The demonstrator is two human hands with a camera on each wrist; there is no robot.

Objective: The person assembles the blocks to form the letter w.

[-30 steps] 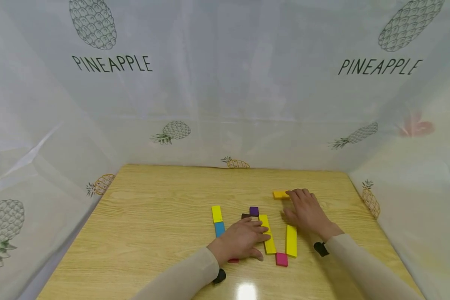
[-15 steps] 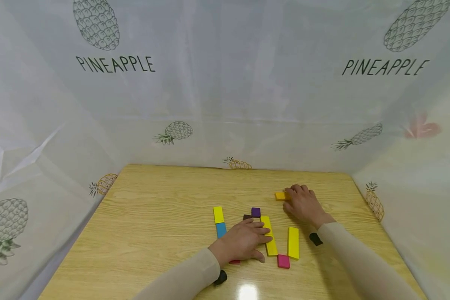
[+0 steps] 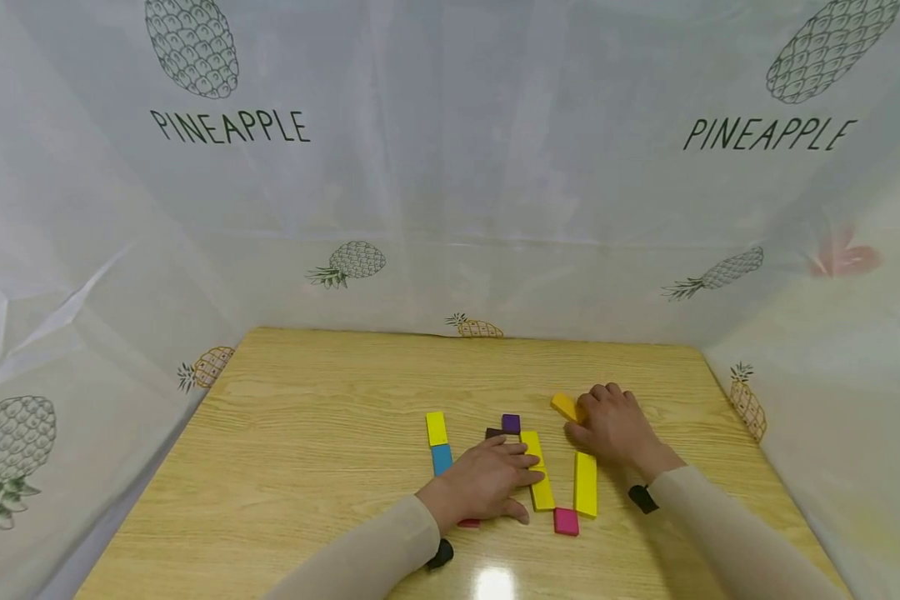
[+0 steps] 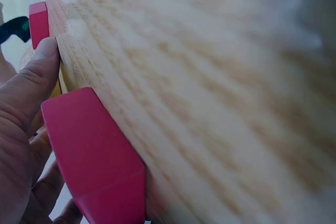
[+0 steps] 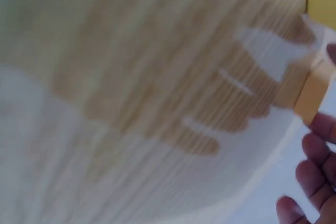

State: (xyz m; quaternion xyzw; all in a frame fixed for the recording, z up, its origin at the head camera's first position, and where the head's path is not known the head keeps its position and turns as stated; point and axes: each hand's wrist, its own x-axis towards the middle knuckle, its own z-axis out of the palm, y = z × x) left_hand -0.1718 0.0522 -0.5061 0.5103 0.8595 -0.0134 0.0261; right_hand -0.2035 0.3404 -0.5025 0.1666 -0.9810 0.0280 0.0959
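Observation:
In the head view my right hand [image 3: 617, 427] pinches an orange block [image 3: 566, 407] that lies at a slant beyond the right-hand yellow block [image 3: 586, 485]. The right wrist view has the orange block [image 5: 313, 94] between thumb and fingertips. My left hand [image 3: 482, 481] lies spread, its fingertips touching a row of yellow blocks [image 3: 542, 492]. Under that hand a red block [image 3: 468, 523] is mostly covered; a red block [image 4: 97, 156] also shows large in the left wrist view. A pink block [image 3: 566, 522] sits between the yellow row and the right-hand yellow block.
Left of the left hand, a yellow block [image 3: 437, 428] and a blue block [image 3: 442, 459] stand end to end. Beyond its fingers are a purple block [image 3: 511, 423] and a dark brown block [image 3: 493, 433], partly hidden. A white pineapple-print sheet [image 3: 450, 167] surrounds the wooden table [image 3: 307, 417].
The orange block has turned from lying crosswise to a slant and come slightly nearer, with my right hand on it. My left hand has kept its place.

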